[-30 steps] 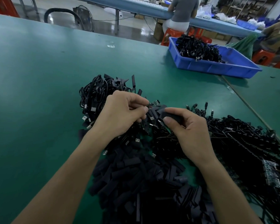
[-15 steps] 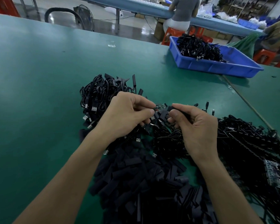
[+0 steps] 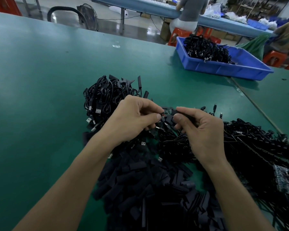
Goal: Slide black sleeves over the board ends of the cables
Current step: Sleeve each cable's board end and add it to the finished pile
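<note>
My left hand pinches a cable at its small circuit board end, which sticks out to the right of my fingertips. My right hand pinches a black sleeve between thumb and forefinger, its mouth right against the board's tip. A heap of loose black sleeves lies in front of me under my forearms. A pile of coiled black cables sits behind my left hand, and more cables with boards spread to the right.
A blue bin holding black cables stands at the back right on the green table. A seam strip runs diagonally across the table at right. People sit on orange stools at another bench beyond.
My right hand has moved left and brought the sleeve up to the board end that my left hand holds. The gap between the two hands has closed.
</note>
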